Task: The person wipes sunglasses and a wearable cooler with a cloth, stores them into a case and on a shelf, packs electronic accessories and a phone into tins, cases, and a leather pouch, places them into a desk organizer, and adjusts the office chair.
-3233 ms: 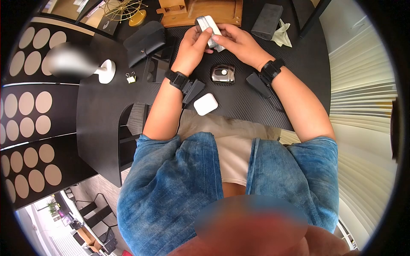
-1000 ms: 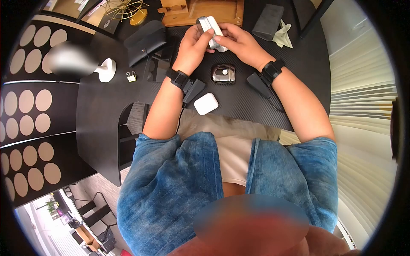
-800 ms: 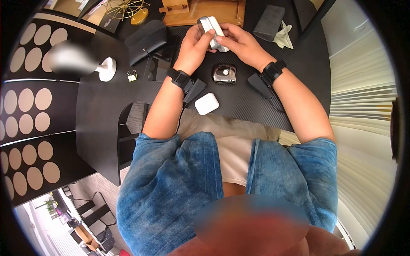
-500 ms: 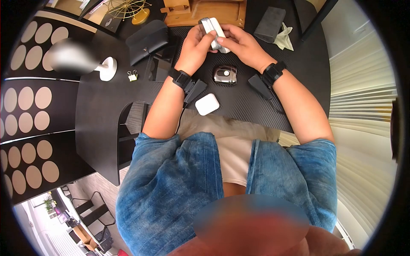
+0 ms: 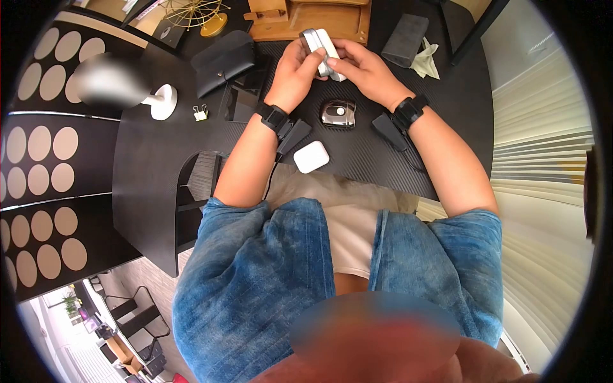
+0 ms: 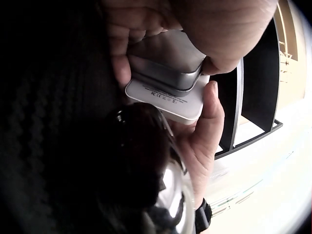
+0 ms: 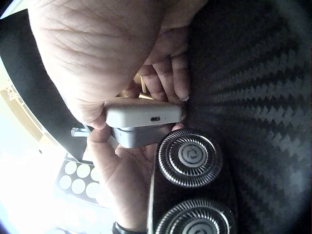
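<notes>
Both hands meet above the far part of the black desk. My left hand [image 5: 295, 75] grips a grey metallic, box-like piece [image 6: 163, 68] with rounded corners, thumb on top. My right hand [image 5: 365, 69] holds a flat white device [image 6: 168, 101] against it; small printed marks show on its face. In the right wrist view a small port sits in the edge of the white device [image 7: 141, 116], and the grey piece [image 7: 146, 136] lies flush along it. Nearer the body on the desk lies a shaver [image 5: 338, 113] with round heads, and beside it a white rounded case [image 5: 311, 157].
A black pouch [image 5: 223, 64] and a binder clip [image 5: 200, 113] lie on the left, by a white-based stand [image 5: 165, 102]. Behind the hands is a wooden tray [image 5: 313, 33]. To the right are a dark grey case [image 5: 405, 41] and a pale cloth [image 5: 424, 60].
The head view has shifted slightly, so the desk things appear a little lower and to the right. Both hands keep the same hold on the grey piece and white device.
</notes>
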### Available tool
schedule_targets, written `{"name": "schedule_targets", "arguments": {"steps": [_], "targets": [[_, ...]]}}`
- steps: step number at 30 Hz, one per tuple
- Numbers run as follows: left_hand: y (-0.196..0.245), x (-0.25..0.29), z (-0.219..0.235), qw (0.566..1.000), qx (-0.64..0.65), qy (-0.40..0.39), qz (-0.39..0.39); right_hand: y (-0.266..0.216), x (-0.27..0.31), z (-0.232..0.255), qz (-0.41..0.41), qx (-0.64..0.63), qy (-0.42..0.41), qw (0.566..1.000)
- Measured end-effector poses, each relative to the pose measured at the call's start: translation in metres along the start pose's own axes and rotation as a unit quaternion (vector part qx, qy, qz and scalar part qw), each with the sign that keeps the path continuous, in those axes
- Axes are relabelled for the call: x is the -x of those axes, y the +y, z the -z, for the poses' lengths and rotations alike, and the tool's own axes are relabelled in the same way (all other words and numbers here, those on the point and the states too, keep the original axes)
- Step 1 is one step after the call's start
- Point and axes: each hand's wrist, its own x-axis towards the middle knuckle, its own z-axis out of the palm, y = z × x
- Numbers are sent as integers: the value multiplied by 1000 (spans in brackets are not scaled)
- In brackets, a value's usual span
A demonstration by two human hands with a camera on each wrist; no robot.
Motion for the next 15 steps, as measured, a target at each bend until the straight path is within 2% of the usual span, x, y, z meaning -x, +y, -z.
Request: {"name": "schedule_targets", "arguments": {"steps": [8, 11, 13, 15], "targets": [[2, 0, 0, 1000, -13, -5, -4, 5, 0, 2, -1, 3, -1, 1000], [-1, 1, 0, 1000, 6, 13, -5, 5, 1, 8, 24, 71, 42, 996], [-1, 0, 2, 997, 75, -9, -1, -3, -1, 20, -97, -43, 32, 994], [1, 1, 0, 999, 47, -13, -6, -6, 0, 14, -80, -26, 41, 996]]}}
